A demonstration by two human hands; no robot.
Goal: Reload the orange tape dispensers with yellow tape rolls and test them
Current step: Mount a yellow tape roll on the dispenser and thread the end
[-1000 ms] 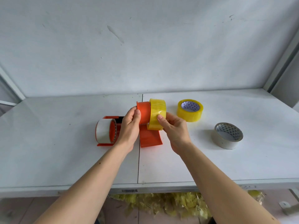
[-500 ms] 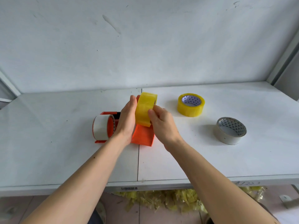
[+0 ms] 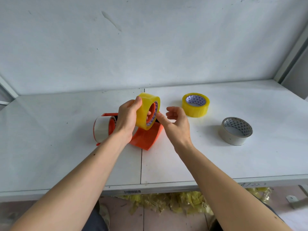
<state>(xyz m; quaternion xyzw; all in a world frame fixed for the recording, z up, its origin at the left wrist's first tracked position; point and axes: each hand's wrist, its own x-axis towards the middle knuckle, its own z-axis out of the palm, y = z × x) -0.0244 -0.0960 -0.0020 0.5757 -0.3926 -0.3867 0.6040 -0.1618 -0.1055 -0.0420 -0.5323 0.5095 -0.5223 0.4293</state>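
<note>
**Q:** Head cam check, any writing you can actually read?

**A:** Not much. A barcode sticker [image 3: 132,191] sits on the worktop [image 3: 50,155] front edge, with some scrawl further right that's too faint to read. The roll cores carry a purple triangle pattern, no brand I can make out.

**Q:** How's the yellow tape roll [image 3: 147,112] look?

**A:** Glossy translucent yellow, standing on edge on the orange dispenser's [image 3: 146,137] hub. The left hand [image 3: 127,120] is clamped on it, thumb over the top. The right hand [image 3: 176,124] is loose, fingers spread, one fingertip at the roll's core rim, gripping nothing.

**Q:** Other stuff?

**A:** A second dispenser [image 3: 104,129] with a whitish roll sits just left. A spare yellow roll [image 3: 195,105] and a grey roll [image 3: 235,131] lie flat to the right.
</note>
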